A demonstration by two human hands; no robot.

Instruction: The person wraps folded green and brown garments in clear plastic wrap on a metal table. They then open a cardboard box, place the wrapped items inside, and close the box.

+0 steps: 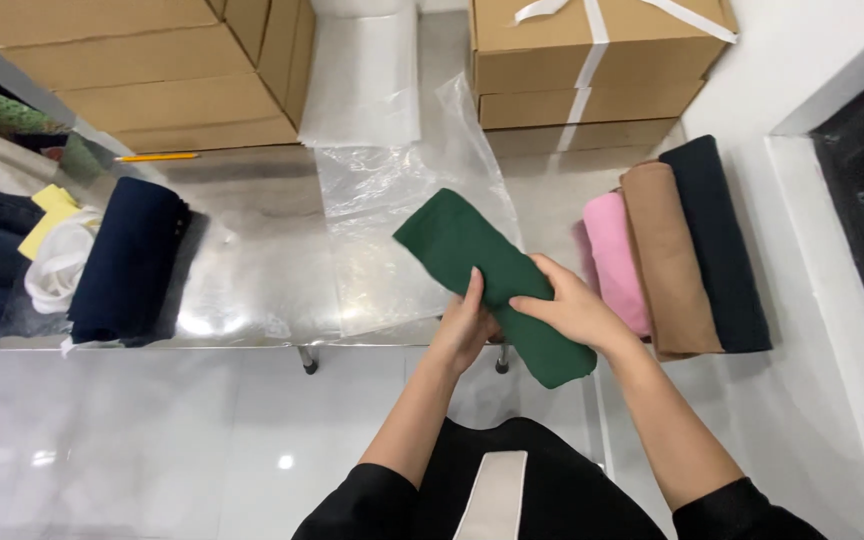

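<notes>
The green folded cloth (492, 285) sits in both our hands above the desk's front edge. At the desk's (252, 290) left end lies a navy roll (127, 260). Our left hand (467, 325) closes its grip on the cloth's underside, our right hand (567, 305) clasps it from above. Rightward lie pink (614, 260), brown (667, 260) and black rolls (722, 240).

One head-worn camera looks steeply down, close over the steel table (252, 310) and white floor (152, 440).
</notes>
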